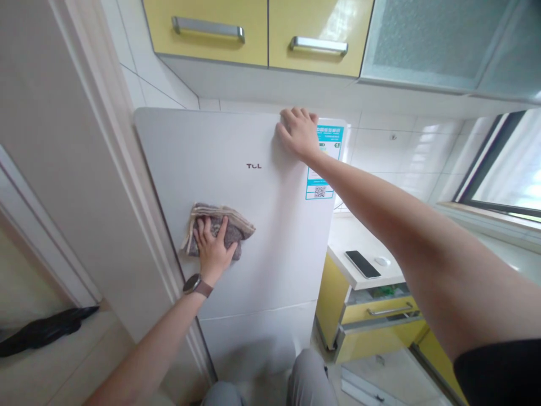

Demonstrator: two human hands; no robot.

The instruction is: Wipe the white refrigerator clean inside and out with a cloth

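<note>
The left hand (213, 252), spread flat, pins a cloth (237, 228) to the fridge door (270, 242). The right hand (298, 132) hooks its 1 o'clock edge, likely bracing.

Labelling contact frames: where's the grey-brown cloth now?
Head view, left of centre: crumpled grey-brown cloth under the left hand, flat against the white fridge door.

The cloth (220, 225) is a grey-brown rag with a pale beige edge, crumpled and folded over itself. It is pressed flat against the fridge (253, 270) door, left of middle, under the spread left hand (213, 251). The fridge is white, upright and shut, with a small dark logo (253, 166) high on the door, a blue-and-white label (323, 169) at its upper right, and lower down a seam that seems to part two doors.
</note>
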